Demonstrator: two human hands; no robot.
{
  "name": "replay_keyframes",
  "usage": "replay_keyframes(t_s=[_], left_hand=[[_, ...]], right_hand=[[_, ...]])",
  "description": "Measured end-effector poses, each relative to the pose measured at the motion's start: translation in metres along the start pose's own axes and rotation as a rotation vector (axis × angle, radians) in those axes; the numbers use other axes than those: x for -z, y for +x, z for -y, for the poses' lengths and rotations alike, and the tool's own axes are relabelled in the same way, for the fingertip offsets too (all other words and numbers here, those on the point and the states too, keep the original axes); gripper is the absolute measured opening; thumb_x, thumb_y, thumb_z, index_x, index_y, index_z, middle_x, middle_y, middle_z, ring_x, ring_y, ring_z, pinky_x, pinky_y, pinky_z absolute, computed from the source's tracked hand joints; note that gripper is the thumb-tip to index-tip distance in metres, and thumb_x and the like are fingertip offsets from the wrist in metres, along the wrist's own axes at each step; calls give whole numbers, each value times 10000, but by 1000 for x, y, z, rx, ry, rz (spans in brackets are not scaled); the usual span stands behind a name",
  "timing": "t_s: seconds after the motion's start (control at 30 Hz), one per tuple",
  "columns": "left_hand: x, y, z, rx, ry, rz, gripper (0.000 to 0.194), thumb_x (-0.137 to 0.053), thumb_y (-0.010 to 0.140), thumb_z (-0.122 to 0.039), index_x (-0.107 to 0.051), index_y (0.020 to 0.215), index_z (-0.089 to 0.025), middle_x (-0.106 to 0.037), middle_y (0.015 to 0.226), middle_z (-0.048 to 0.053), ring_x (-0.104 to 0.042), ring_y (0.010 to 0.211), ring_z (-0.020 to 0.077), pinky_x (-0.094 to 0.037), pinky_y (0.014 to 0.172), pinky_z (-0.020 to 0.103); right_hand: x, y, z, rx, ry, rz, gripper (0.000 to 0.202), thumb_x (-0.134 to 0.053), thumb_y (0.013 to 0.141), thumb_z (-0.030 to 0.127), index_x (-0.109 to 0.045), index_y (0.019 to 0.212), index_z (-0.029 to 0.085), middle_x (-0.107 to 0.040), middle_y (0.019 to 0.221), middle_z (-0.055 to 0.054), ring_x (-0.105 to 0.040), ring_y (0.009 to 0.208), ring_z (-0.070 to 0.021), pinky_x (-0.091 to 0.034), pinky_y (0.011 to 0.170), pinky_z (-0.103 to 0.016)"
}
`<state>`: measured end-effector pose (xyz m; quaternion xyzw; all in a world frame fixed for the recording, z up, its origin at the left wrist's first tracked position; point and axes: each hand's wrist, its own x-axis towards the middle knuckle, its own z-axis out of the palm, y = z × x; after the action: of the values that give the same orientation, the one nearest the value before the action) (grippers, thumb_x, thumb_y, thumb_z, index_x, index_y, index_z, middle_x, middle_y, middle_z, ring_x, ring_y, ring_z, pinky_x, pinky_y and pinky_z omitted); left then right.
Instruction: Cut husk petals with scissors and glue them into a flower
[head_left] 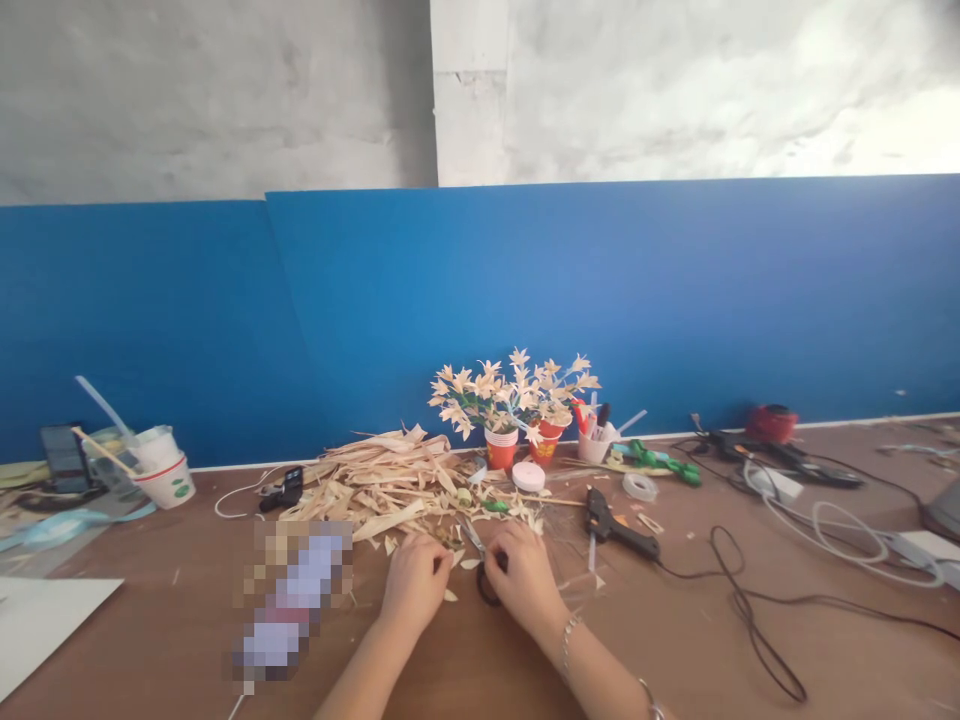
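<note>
My left hand [418, 583] is low over the brown table with its fingers curled inward; whatever they may hold is hidden. Across a small gap, my right hand [523, 572] is curled in the same way, and its fingertips are hidden too. A pair of scissors [472, 537] lies between the hands, its dark handle partly covered by my right hand; I cannot tell whether the hand touches it. Pale petal-shaped scraps [450, 595] are scattered around the fingers. Just beyond lies a heap of dry husk strips [382, 485].
Behind the hands, a red-and-white cup [501, 450] and a red cup [545, 441] hold pale husk flowers. A black glue gun [622, 528] trails its cable rightward. Clear tape [640, 487] lies nearby. A tilted paper cup [166, 482] is at left; a blue partition [480, 290] rises behind.
</note>
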<state>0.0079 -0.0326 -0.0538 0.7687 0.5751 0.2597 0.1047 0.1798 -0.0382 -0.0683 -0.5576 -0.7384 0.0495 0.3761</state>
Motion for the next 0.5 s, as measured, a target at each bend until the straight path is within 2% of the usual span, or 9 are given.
replay_keyframes(t_s=[0.07, 0.2, 0.33, 0.5], left_hand=[[-3, 1, 5, 19, -66, 7, 192, -524, 728, -106, -688, 724, -206, -664, 794, 31, -554, 858, 206, -401, 780, 307], [-7, 3, 15, 81, -134, 13, 342, -477, 690, 19, -676, 865, -197, -673, 868, 32, -568, 895, 179, -420, 824, 301], [-10, 6, 21, 95, -182, 9, 363, -415, 733, 21, -664, 915, -169, -677, 907, 62, -592, 890, 166, -436, 845, 308], [-14, 10, 26, 24, -283, -18, 386, -378, 756, 3, -629, 985, -182, -682, 976, 59, -604, 933, 166, -453, 860, 328]], right_hand=[[2, 0, 3, 10, 14, 12, 140, -518, 705, 82, -554, 618, 186, -567, 732, -38, -486, 773, -193, -336, 711, -307], [9, -4, 17, 131, 67, 153, 133, -535, 742, 108, -621, 707, 204, -589, 868, -33, -485, 836, -188, -331, 720, -304], [6, -11, 31, 244, 34, 288, 80, -610, 745, 201, -656, 790, 248, -581, 1001, -17, -469, 917, -206, -312, 747, -323], [-9, -16, 34, 283, -37, 295, 66, -613, 761, 226, -663, 801, 244, -577, 929, -28, -458, 903, -210, -305, 728, -324]])
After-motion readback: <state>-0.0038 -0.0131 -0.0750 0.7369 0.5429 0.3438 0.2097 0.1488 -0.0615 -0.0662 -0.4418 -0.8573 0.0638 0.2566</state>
